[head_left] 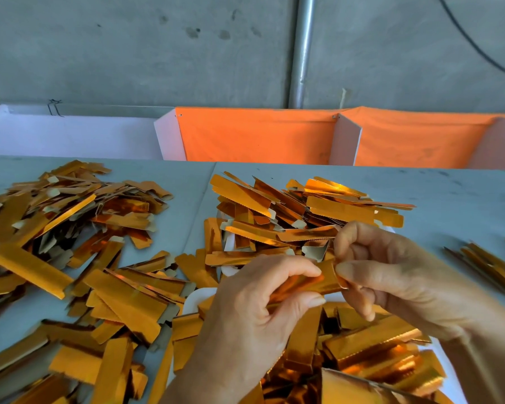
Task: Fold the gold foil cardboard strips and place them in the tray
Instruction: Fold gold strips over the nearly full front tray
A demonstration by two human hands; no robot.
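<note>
One gold foil strip [309, 282] is held between both hands above the white tray [197, 298]. My left hand [251, 322] pinches its left part between thumb and fingers. My right hand [391, 275] pinches its right end, where the strip bends. The tray is mostly buried under gold strips; only bits of its white rim show. Folded strips [370, 354] lie heaped in the tray below my hands, and more strips [303, 208] pile on its far side.
A large loose heap of gold strips [70, 243] covers the grey table on the left. A few more strips [493, 266] lie at the right edge. Orange cloth bins [260, 135] and a white bin [70, 135] stand behind the table.
</note>
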